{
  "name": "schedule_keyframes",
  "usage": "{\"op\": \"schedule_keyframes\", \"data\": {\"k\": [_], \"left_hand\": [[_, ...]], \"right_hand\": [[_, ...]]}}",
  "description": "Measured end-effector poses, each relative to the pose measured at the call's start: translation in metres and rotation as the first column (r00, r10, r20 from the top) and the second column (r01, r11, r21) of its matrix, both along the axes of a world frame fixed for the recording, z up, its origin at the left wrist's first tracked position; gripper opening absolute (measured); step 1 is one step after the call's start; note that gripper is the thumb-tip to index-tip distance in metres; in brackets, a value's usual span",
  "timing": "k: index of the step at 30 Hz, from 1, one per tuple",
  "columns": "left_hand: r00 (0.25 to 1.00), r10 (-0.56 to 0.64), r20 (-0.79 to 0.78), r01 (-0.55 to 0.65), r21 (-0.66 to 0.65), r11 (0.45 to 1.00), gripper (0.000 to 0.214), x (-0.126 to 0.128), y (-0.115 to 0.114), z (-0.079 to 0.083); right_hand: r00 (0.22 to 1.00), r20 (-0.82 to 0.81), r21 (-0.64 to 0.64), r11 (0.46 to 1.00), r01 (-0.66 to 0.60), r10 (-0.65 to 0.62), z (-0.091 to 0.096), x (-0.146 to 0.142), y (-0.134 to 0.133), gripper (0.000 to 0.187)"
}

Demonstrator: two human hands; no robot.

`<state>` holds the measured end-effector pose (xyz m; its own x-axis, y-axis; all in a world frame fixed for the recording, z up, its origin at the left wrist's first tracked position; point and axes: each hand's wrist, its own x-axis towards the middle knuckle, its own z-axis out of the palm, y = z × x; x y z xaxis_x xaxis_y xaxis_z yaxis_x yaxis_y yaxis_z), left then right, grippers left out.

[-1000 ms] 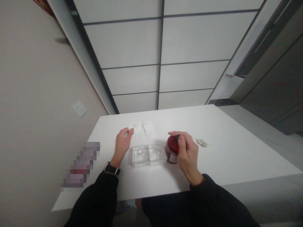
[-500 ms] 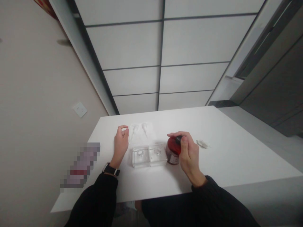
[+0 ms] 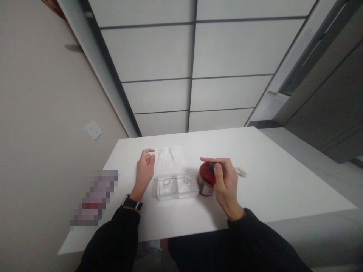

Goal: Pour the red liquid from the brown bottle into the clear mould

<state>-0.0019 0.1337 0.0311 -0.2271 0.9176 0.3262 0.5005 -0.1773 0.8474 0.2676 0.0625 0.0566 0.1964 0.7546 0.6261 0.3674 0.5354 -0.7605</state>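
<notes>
Two hands are busy at the white table (image 3: 272, 181): the right hand (image 3: 225, 183) is gripping the red jar (image 3: 205, 179) by its top to hold it steady, just right of the clear box (image 3: 177, 186), while the left hand (image 3: 145, 173) is resting half open, holding nothing, near the white paper (image 3: 170, 156).

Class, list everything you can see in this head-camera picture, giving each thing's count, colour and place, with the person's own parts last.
table: one, white, under the objects
box: one, clear, two compartments, between the hands
red jar: one, red with dark cap, right of box
paper: one, white, beyond box
scrap: one, white, right of jar
socket: one, white, on left wall
left hand: bare, beside paper, holding nothing
right hand: bare, gripping jar's cap
watch: one, black, left wrist
sleeves: two, black
</notes>
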Motion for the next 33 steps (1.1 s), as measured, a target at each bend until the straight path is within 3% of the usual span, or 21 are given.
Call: {"op": "schedule_keyframes", "data": {"k": [9,16,21,25,29,33], "left_hand": [[0.999,-0.033,0.000,0.033,-0.042,0.999,0.022,-0.001,0.003,-0.004],[0.999,-0.046,-0.023,0.045,-0.049,0.998,0.024,-0.001,0.004,-0.007],[0.997,-0.065,-0.034,0.064,-0.045,0.997,0.024,-0.002,0.004,-0.008],[0.997,-0.066,-0.037,0.065,-0.047,0.997,0.024,-0.002,0.004,-0.008],[0.997,-0.061,-0.051,0.059,-0.042,0.997,0.023,-0.003,0.005,-0.010],[0.994,-0.045,-0.097,0.043,-0.028,0.999,0.022,-0.004,0.006,-0.013]], "right_hand": [[0.996,-0.090,-0.004,1.000,-0.013,0.013,-0.001,-0.003,0.004,0.017],[0.993,-0.114,0.028,0.999,-0.016,0.019,-0.001,-0.004,0.006,0.035],[0.977,-0.211,0.060,0.998,-0.011,0.023,-0.004,-0.005,0.007,0.028],[0.983,-0.174,0.061,0.997,-0.042,0.052,-0.004,-0.006,0.007,0.035],[0.965,-0.253,0.098,0.994,-0.040,0.064,-0.004,-0.007,0.008,0.018],[0.997,-0.051,0.088,0.995,-0.053,0.058,-0.002,-0.003,0.007,0.026]]}}
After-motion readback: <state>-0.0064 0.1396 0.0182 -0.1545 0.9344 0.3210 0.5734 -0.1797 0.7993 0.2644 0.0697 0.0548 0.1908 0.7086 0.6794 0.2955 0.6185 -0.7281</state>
